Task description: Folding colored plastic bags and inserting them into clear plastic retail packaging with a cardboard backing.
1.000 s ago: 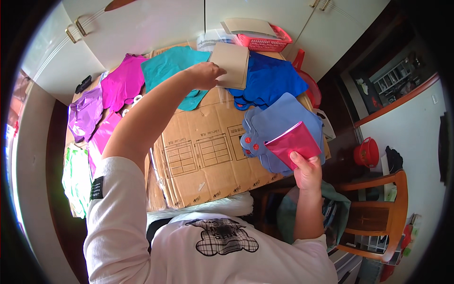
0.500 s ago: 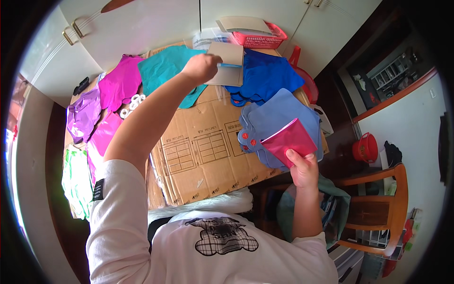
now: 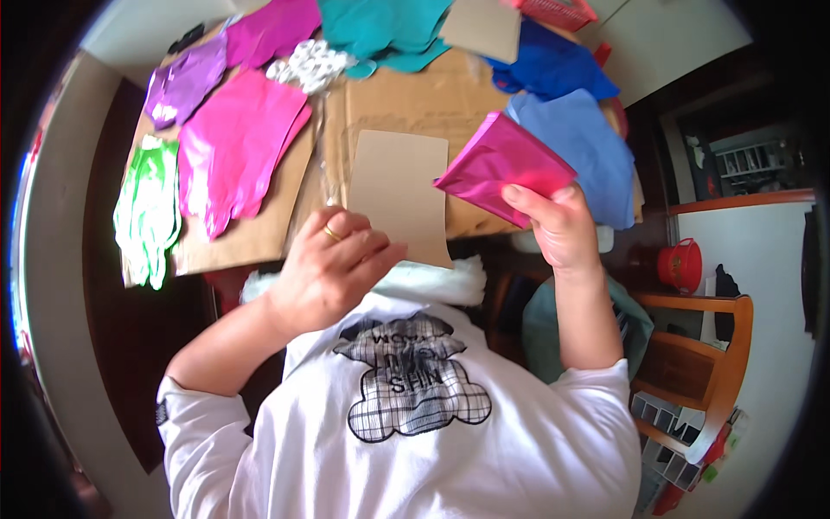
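My left hand (image 3: 333, 264) is closed on the lower left edge of a flat beige cardboard sheet (image 3: 399, 177), held in front of my chest. My right hand (image 3: 560, 221) grips a folded, shiny magenta-pink packet (image 3: 501, 164), thumb on top and fingers hidden behind it. The packet is beside the cardboard sheet's right edge. Farther off, a stack of similar cardboard sheets (image 3: 484, 26) lies on the table. A pile of light blue sheets (image 3: 575, 138) is behind the packet.
On the cardboard-covered table (image 3: 398, 95) lie teal sheets (image 3: 380, 26), pink sheets (image 3: 238, 130), purple sheets (image 3: 190, 78), green sheets (image 3: 149, 199), dark blue sheets (image 3: 549, 60) and white rings (image 3: 311, 65). A wooden chair (image 3: 731, 355) and a red bucket (image 3: 680, 265) stand at the right.
My left hand has come back from the far cardboard stack with a sheet in it. My right hand has raised the pink packet slightly. The view has tilted down toward my body.
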`<action>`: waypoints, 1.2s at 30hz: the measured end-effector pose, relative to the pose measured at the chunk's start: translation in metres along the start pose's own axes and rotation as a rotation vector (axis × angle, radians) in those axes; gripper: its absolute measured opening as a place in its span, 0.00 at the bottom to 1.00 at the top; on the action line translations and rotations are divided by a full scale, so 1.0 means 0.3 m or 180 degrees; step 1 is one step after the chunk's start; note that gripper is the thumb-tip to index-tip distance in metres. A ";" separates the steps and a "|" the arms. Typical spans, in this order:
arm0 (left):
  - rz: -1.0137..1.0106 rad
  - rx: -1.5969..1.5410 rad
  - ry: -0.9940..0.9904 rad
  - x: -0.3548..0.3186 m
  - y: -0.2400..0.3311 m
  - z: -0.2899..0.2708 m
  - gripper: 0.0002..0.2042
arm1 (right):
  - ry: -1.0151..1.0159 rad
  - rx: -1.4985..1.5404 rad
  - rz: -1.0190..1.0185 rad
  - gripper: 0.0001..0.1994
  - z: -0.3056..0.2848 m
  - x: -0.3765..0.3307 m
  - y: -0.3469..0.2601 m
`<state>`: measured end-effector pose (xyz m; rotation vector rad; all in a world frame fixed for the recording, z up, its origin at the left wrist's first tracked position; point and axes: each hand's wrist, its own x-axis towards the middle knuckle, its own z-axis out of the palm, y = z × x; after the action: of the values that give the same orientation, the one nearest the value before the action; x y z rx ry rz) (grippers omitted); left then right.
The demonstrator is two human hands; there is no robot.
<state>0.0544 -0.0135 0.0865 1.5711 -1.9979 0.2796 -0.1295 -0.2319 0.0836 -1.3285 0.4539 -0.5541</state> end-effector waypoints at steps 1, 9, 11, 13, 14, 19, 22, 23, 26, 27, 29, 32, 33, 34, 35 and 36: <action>-0.0144 0.0012 0.0012 -0.070 0.028 0.019 0.17 | -0.0120 -0.0096 0.0138 0.06 0.042 -0.008 0.033; -0.1864 -0.0436 0.1194 -0.423 0.128 0.181 0.32 | -0.0589 -0.0512 0.0435 0.07 0.226 -0.042 0.153; -0.2771 -0.1354 0.1025 -0.481 0.132 0.221 0.28 | -0.0686 -0.0565 0.0608 0.07 0.229 -0.043 0.171; -0.3241 -0.2961 0.0834 -0.508 0.088 0.299 0.21 | -0.0758 -0.0747 0.0672 0.07 0.246 -0.046 0.176; -0.3470 -0.4401 0.1077 -0.498 0.086 0.322 0.16 | -0.0795 -0.0840 0.0705 0.06 0.254 -0.048 0.177; -0.3316 -0.5348 0.0991 -0.335 0.093 0.265 0.17 | -0.0794 -0.0862 0.0651 0.06 0.308 -0.072 0.172; -0.3304 -0.5573 0.1131 -0.315 0.098 0.273 0.17 | -0.0735 -0.0864 0.0697 0.06 0.318 -0.071 0.175; -0.3349 -0.5626 0.1204 -0.319 0.100 0.281 0.17 | -0.0719 -0.0887 0.0728 0.06 0.320 -0.070 0.173; -0.3301 -0.5813 0.1393 -0.315 0.111 0.287 0.15 | -0.0821 -0.1090 0.0801 0.06 0.317 -0.064 0.167; -0.3251 -0.5881 0.1454 -0.310 0.116 0.288 0.15 | -0.0835 -0.1143 0.0835 0.07 0.315 -0.060 0.167; -0.3167 -0.6047 0.1543 -0.302 0.122 0.284 0.12 | -0.0865 -0.1247 0.0902 0.08 0.312 -0.053 0.167; -0.3269 -0.6261 0.1773 -0.286 0.131 0.279 0.09 | -0.1031 -0.1348 0.0981 0.07 0.320 -0.043 0.170; -0.3343 -0.6317 0.1866 -0.282 0.132 0.279 0.08 | -0.1048 -0.1383 0.0970 0.07 0.322 -0.039 0.174; -0.3554 -0.6231 0.1858 -0.281 0.134 0.280 0.08 | -0.1063 -0.1418 0.0960 0.07 0.323 -0.036 0.181; -0.3763 -0.6141 0.1847 -0.281 0.136 0.280 0.08 | -0.1077 -0.1453 0.0950 0.07 0.323 -0.032 0.188; -0.3970 -0.6048 0.1838 -0.282 0.138 0.280 0.08 | -0.1103 -0.1566 0.0970 0.07 0.323 -0.029 0.194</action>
<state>0.0016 0.0259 -0.0211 0.7715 -0.0313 -1.1396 -0.0710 -0.1430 0.0446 -1.7439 0.5104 0.0549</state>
